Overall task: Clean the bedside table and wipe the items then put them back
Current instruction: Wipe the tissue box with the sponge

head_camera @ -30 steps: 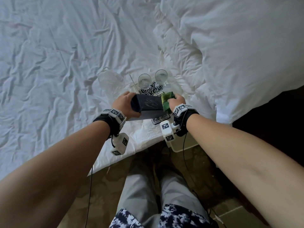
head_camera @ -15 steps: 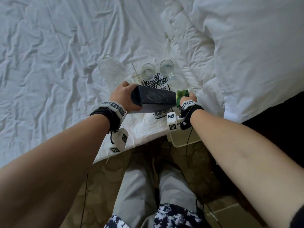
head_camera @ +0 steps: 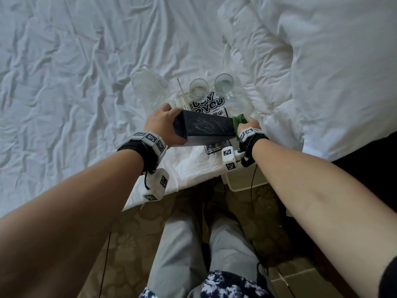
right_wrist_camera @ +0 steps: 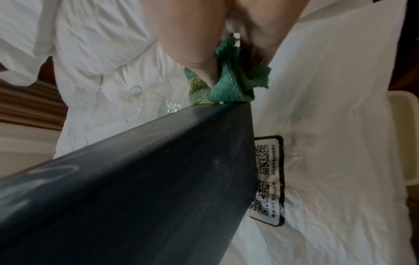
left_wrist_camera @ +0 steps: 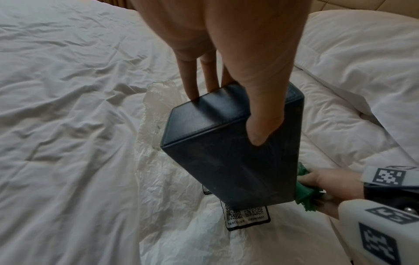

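A long black box (head_camera: 206, 127) (left_wrist_camera: 229, 152) (right_wrist_camera: 136, 179) hangs above the bed, with a dusty scribble on its top face. My left hand (head_camera: 161, 123) (left_wrist_camera: 238, 71) grips its left end, thumb on one side and fingers on the far side. My right hand (head_camera: 250, 127) (left_wrist_camera: 326, 181) pinches a crumpled green cloth (head_camera: 237, 123) (left_wrist_camera: 305, 193) (right_wrist_camera: 226, 84) against the box's right end. Under the box a card with QR codes (head_camera: 216, 145) (left_wrist_camera: 247, 215) (right_wrist_camera: 268, 179) lies on the sheet.
Two clear glasses (head_camera: 198, 90) (head_camera: 223, 84) stand on the white bed sheet (head_camera: 64, 82) behind the box, beside a crumpled clear plastic bag (head_camera: 148, 87). A white duvet (head_camera: 322, 61) is piled at right. A pale bin (head_camera: 242, 181) sits on the floor below.
The right hand with the green cloth has slid right along the box, from its top face to its right end. The left hand keeps its hold.
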A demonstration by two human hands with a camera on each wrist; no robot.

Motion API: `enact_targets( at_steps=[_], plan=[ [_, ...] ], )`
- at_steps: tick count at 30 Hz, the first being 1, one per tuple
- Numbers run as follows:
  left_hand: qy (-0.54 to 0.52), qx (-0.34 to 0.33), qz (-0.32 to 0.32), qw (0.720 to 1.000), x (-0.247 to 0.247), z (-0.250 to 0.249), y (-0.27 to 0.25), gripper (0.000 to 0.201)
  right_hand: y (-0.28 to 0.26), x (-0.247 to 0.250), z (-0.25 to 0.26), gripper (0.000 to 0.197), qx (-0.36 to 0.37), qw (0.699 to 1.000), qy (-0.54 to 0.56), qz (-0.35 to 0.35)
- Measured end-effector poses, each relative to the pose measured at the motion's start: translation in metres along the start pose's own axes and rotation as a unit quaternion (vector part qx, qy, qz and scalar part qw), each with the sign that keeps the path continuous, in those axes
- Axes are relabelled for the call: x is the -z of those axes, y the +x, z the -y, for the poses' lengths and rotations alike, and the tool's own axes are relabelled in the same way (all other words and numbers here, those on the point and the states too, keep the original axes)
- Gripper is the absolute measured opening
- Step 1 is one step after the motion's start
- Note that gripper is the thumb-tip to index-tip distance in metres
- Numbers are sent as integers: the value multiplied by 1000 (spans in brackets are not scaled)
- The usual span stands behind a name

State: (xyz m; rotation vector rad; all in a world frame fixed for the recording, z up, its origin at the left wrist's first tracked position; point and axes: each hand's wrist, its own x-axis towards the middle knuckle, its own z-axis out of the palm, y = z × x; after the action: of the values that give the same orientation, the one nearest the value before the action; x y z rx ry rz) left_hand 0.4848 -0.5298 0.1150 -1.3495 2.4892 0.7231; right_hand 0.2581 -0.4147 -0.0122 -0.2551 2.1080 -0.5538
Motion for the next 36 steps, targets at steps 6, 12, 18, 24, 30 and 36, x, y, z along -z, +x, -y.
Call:
enact_targets(
  at_steps=[6, 12, 18, 24, 30, 36],
  plan=[
    [13, -17, -2, 1000, -4, -9, 8, 76, -4, 2, 2, 21, 18, 1000, 0, 5],
    [24, -10, 12, 1000, -5, -19, 10, 78, -13, 5, 11, 24, 48, 998, 26, 41],
    [14, -5, 10, 1000, -3, -10, 8, 78, -14, 11, 15, 36, 47, 995, 55, 69],
    [8, 5, 5, 1000, -7, -5, 3, 79, -4, 19, -7, 42, -13, 999, 47, 12],
    [-4, 9, -2, 1000, -12, 0, 0, 81, -2, 9, -3, 41, -4, 999, 39, 25],
    [-11, 1, -14, 1000, -17, -3, -2, 79, -14, 4, 20, 20, 39, 998, -2, 54]
  ],
)
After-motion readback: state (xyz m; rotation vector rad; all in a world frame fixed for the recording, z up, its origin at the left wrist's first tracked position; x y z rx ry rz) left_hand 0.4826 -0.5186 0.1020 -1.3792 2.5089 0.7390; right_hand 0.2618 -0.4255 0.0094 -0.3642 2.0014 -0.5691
